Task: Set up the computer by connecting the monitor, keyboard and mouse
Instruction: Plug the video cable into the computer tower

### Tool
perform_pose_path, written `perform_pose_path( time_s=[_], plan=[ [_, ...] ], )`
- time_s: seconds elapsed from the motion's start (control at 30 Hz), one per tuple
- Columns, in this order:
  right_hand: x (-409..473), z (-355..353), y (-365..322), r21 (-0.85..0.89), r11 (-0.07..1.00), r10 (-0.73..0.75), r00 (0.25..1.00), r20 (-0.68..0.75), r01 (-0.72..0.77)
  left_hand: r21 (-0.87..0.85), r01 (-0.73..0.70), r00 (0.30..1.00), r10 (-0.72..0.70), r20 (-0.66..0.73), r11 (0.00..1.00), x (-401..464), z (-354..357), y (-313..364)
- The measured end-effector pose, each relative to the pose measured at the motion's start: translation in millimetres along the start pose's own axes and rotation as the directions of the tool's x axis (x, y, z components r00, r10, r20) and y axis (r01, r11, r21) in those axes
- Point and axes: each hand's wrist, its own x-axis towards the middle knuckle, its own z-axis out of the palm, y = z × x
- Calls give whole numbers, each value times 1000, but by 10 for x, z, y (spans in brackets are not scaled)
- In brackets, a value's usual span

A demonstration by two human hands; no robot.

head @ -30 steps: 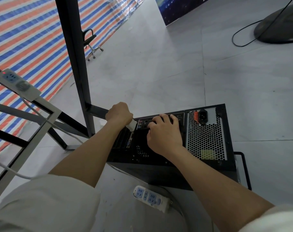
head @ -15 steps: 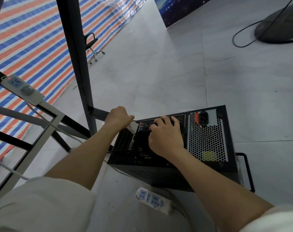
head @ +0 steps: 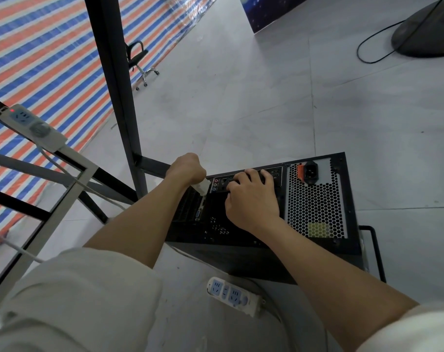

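A black computer tower (head: 314, 207) stands on the grey floor with its rear panel facing me. My left hand (head: 186, 170) is closed around a white connector (head: 202, 187) at the panel's top left corner, beside the coloured audio jacks (head: 215, 185). My right hand (head: 251, 196) lies on the port area in the panel's middle, fingers curled over the ports; what its fingertips hold is hidden. The power socket (head: 310, 171) at the upper right of the panel has nothing plugged in. A blue VGA port (head: 198, 215) shows below the connector.
A white power strip (head: 235, 295) lies on the floor in front of the tower. Black table legs (head: 114, 92) stand at the left, with a second power strip (head: 32, 127) on the frame. A round stand base (head: 426, 29) and black cable (head: 368, 44) lie far right; an office chair (head: 138, 59) far back.
Both hands stay at the rear panel in nearly the same grip. The view has shifted slightly; the left hand holds the white connector a little closer to the panel's corner.
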Motion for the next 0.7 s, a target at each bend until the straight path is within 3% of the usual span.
perform_pose_path(
  time_s=[0.17,0.33,0.53,0.7],
  plan=[
    [1,6,-1,0,1000,1,1000,-1,-1,-34,6,999,-5,43,999,29,-19,-24],
    [9,5,-3,0,1000,-2,1000,-16,2,-203,33,997,-18,73,979,40,-75,-172],
    [4,2,-2,2,1000,4,1000,-17,-4,114,-35,999,34,11,993,2,-49,-70],
    [11,10,0,-5,1000,6,1000,-13,-6,165,-54,998,47,47,985,-30,-55,38]
  ],
)
